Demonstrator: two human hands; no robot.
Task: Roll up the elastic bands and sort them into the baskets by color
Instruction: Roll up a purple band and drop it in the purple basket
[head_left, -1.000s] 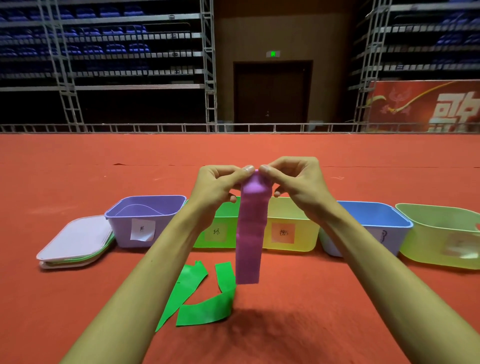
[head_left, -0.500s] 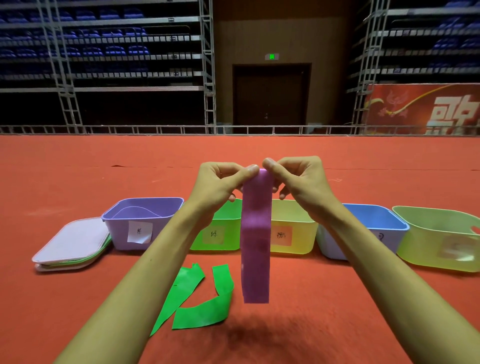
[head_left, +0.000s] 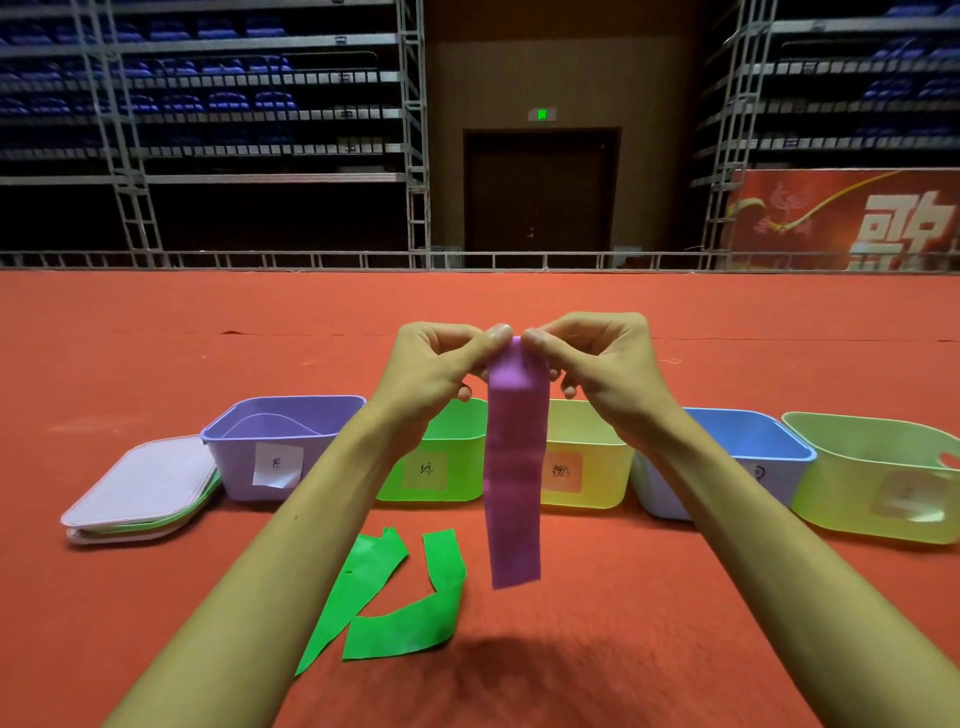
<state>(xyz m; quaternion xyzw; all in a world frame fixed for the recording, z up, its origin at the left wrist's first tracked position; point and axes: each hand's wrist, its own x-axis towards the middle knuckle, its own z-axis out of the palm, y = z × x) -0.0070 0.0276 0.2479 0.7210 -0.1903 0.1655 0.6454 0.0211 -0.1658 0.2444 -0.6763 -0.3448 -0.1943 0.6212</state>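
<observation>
The left hand (head_left: 436, 364) and right hand (head_left: 597, 358) pinch the top of the purple band (head_left: 514, 467), and their curled fingers are partly hidden behind it. The band hangs below them, across the green basket (head_left: 457, 431) and yellow basket (head_left: 587, 447). The right forearm hides most of the blue basket (head_left: 743, 431) and its label. A green band (head_left: 395, 603) lies on the floor below the left hand. The handwritten labels are hard to read.

Lid stack (head_left: 140, 488) left on red carpet (head_left: 156, 338); dark door (head_left: 540, 192) beyond.
</observation>
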